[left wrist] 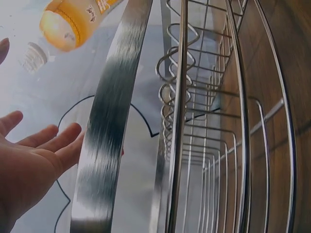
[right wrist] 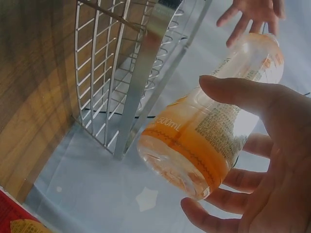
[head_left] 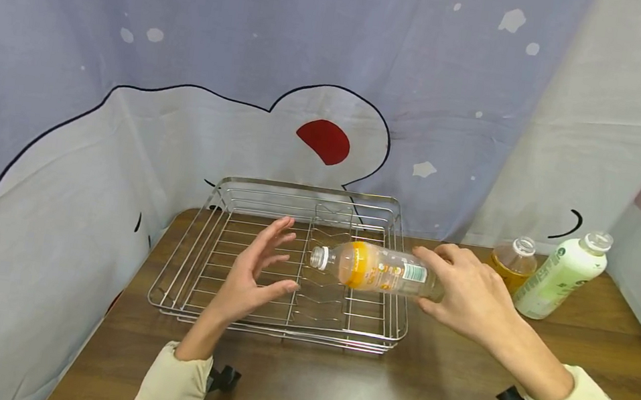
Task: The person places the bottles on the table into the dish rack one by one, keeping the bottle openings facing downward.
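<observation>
A clear plastic bottle (head_left: 375,268) with an orange label and no cap lies on its side in the air over the right part of a wire dish rack (head_left: 225,187). My right hand (head_left: 466,293) grips its base end, fingers curled round the bottle (right wrist: 209,136). The bottle's open mouth points left toward my left hand (head_left: 259,273), which hovers over the rack with fingers spread and straight, holding nothing. In the left wrist view the left hand (left wrist: 34,155) is open beside the rack's rim (left wrist: 107,121), with the bottle (left wrist: 68,24) above it.
The rack stands on a brown wooden table (head_left: 332,391) against a cartoon-printed cloth backdrop. At the back right stand an amber bottle (head_left: 509,262) and a white bottle with green print (head_left: 560,275), both uncapped.
</observation>
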Demonstrator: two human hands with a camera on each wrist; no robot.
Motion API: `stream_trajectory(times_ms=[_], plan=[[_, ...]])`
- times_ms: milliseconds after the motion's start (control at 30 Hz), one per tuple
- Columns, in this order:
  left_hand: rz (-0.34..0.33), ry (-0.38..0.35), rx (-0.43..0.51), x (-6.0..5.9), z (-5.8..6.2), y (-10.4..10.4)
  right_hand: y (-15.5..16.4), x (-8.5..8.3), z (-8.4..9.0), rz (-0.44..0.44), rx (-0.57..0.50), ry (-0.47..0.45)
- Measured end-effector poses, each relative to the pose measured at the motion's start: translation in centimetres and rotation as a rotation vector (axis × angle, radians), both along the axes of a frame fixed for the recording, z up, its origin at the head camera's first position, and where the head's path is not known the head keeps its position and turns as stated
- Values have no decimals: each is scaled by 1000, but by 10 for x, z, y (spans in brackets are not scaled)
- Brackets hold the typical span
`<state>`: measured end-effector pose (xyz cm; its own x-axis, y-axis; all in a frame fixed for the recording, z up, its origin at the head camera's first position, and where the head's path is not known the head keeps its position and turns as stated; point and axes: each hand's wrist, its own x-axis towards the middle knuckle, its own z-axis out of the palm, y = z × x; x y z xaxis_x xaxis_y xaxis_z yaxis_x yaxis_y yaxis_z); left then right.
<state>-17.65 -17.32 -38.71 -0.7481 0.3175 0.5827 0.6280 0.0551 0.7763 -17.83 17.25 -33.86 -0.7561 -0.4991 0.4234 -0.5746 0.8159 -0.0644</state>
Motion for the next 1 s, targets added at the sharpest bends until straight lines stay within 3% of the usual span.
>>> stream_trajectory(times_ms=[333, 633, 1000], plan=[[-81, -48, 38, -2, -3, 17, -4, 3, -6, 16, 68, -9], [-69, -47, 1, -2, -8, 28, -8, 5, -9, 5, 107, -34], [-100, -56, 12, -2, -10, 38, -11, 5, -12, 20, 136, 11]])
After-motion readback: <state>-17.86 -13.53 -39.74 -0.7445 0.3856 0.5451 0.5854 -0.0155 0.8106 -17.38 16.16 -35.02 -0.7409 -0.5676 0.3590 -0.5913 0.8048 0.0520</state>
